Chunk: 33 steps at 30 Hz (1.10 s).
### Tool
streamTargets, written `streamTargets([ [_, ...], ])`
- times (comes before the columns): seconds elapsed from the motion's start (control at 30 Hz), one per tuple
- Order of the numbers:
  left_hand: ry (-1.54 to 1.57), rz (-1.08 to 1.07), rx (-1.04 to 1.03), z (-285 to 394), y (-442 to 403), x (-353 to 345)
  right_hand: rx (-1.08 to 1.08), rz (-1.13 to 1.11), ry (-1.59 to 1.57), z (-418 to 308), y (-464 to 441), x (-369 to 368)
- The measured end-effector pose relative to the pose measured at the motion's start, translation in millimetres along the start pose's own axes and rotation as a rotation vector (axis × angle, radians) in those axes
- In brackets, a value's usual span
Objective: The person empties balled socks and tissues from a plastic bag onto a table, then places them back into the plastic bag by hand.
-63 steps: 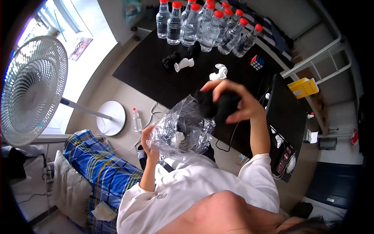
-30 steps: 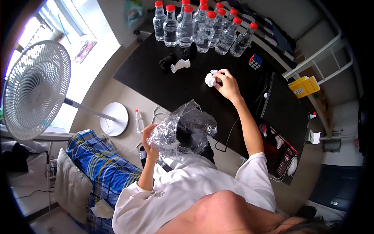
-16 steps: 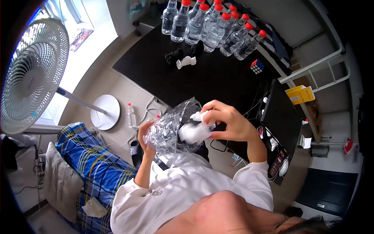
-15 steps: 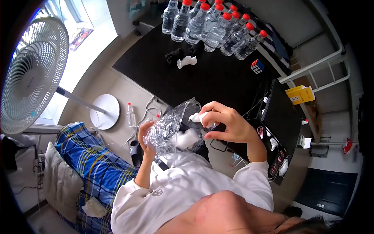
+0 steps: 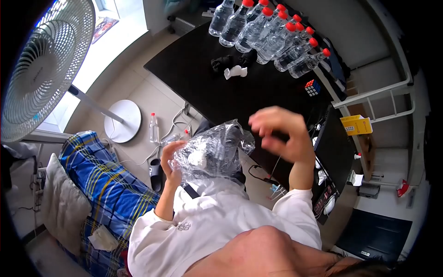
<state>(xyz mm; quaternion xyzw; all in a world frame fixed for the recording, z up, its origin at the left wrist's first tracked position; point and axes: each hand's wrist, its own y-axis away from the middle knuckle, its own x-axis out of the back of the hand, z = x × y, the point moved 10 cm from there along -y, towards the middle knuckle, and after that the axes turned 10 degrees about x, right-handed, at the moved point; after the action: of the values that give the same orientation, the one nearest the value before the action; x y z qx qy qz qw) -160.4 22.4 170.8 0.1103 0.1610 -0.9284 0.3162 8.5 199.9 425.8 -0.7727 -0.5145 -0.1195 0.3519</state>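
Observation:
My left hand [image 5: 173, 161] grips the left side of a clear, crinkled plastic bag [image 5: 221, 150] in front of my lap. Through the film shows a white wad [image 5: 197, 159], which looks like crumpled tissue. To the right of the bag, apart from it, my right hand [image 5: 284, 131] hovers over the table edge. Its fingers are curved and a little blurred, with a gap to the thumb, and nothing shows between them. Another crumpled white piece [image 5: 236, 71] lies farther back on the dark table [image 5: 194, 74], beside a bunched black cloth [image 5: 221, 63].
Several clear bottles with red caps [image 5: 270, 39] stand at the table's back, near a puzzle cube [image 5: 312, 87]. A laptop [image 5: 330, 147] sits at right. On the left are a fan [image 5: 46, 69] and a plaid-covered bed [image 5: 110, 180]. Another bottle [image 5: 153, 129] is on the floor.
My right hand has moved up and right, away from the bag, and the white wad it held is no longer in its fingers. The bag's opening has drooped; the view has shifted slightly.

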Motion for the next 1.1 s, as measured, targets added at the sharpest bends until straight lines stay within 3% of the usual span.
streamTargets([
  [0.07,-0.012,0.006,0.008,3.8,-1.4,1.5,-0.075,0.112,0.122,31.7,-18.6,19.0],
  [0.17,0.01,0.049,0.066,6.9,-3.7,6.7,-0.174,0.029,0.363,96.6,-48.4,14.1],
  [0.33,-0.006,0.05,0.059,13.1,0.4,11.5,-0.104,0.033,0.957,227.4,-56.3,-20.1],
  [0.43,-0.042,0.096,0.06,11.4,4.5,19.0,-0.224,0.1,0.942,262.2,-49.6,-18.9],
  [0.47,-0.048,0.094,0.054,12.9,6.2,19.2,-0.249,0.224,0.679,269.2,-41.8,-8.4],
  [0.57,-0.061,0.14,0.049,12.7,5.1,23.1,-0.058,0.43,0.331,244.9,-31.7,15.5],
  [0.67,-0.064,0.119,0.06,11.4,1.5,18.8,-0.281,0.413,-0.193,190.6,-13.4,34.9],
  [0.73,-0.08,0.105,0.075,9.5,1.1,15.7,-0.156,0.261,-0.244,125.2,5.3,31.1],
  [0.8,-0.063,0.087,0.06,11.7,0.6,6.1,0.252,-0.026,-0.165,46.1,5.9,2.5],
  [0.93,-0.13,0.047,0.083,1.7,0.1,-14.5,0.07,-0.159,0.36,21.3,47.6,-39.7],
  [1.0,-0.128,0.032,0.076,1.6,-1.0,-22.6,0.066,-0.089,0.341,11.2,57.9,-22.0],
  [1.1,-0.054,0.09,0.081,-9.1,-1.6,-20.8,0.302,0.264,0.201,-25.9,76.5,20.4],
])
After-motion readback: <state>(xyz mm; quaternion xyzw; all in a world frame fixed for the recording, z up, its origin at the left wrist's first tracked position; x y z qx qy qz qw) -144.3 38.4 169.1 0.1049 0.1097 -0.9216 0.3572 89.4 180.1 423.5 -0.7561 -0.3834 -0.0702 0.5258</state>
